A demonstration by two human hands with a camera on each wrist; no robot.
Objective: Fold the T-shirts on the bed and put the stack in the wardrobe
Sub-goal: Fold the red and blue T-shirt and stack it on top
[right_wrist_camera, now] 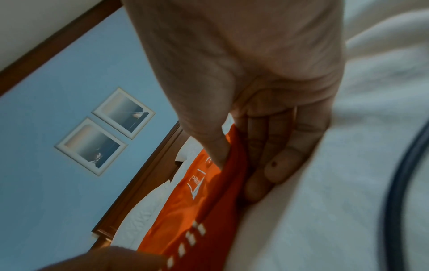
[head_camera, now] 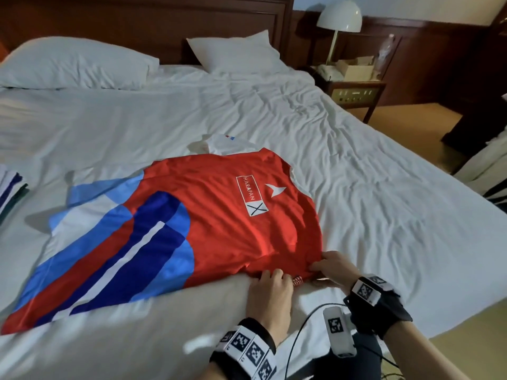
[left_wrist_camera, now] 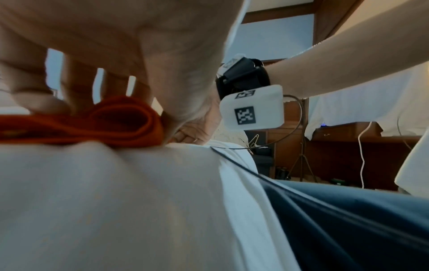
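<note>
A red T-shirt (head_camera: 219, 204) with blue and white stripes lies spread flat on the white bed (head_camera: 370, 174). My left hand (head_camera: 270, 277) is at its near edge, fingers curled down onto a bunched fold of the red fabric (left_wrist_camera: 125, 119). Just to the right, my right hand (head_camera: 319, 266) pinches the same red edge (right_wrist_camera: 234, 165), thumb on top and fingers under it. A white T-shirt (head_camera: 227, 142) peeks out from under the far side of the red one. A folded stack (head_camera: 11, 190) sits at the bed's left edge.
Two pillows (head_camera: 74, 64) lie against the dark wooden headboard. A nightstand (head_camera: 354, 89) with a white lamp (head_camera: 340, 16) stands at the right. A black cable (head_camera: 304, 330) hangs over the near bed edge. Bare floor shows to the right of the bed.
</note>
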